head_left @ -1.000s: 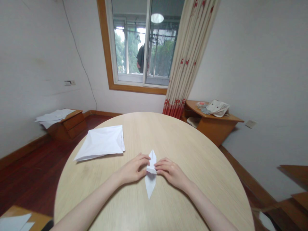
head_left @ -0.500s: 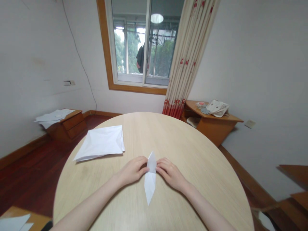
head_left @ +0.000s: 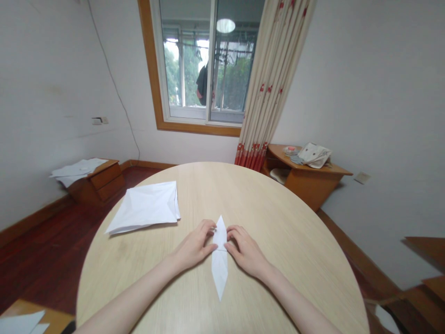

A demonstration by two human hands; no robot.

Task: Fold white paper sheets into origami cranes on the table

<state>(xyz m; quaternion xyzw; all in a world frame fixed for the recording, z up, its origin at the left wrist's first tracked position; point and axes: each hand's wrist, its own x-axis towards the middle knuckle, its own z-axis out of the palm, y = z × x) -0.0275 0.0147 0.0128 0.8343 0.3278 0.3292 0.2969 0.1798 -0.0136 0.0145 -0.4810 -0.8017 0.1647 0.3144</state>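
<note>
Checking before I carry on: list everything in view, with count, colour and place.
Round table: 1, pale wood, centre
Folded paper: 1, white, on round table
Paper stack: 1, white, round table's left side
Window: 1, white-and-wood frame, top centre
Curtain: 1, cream with red, right of window
Cable: 1, grey, left of window
Drawer unit: 1, brown, far left
Loose papers: several, white, on drawer unit and lower left
Corner desk: 1, brown, beyond round table, right
Cloth item: 1, off-white, on corner desk
Wall plates: at least 2, pale, left and right
Left hand: 1, bare, at folded paper's left edge
Right hand: 1, bare, at folded paper's right edge
</note>
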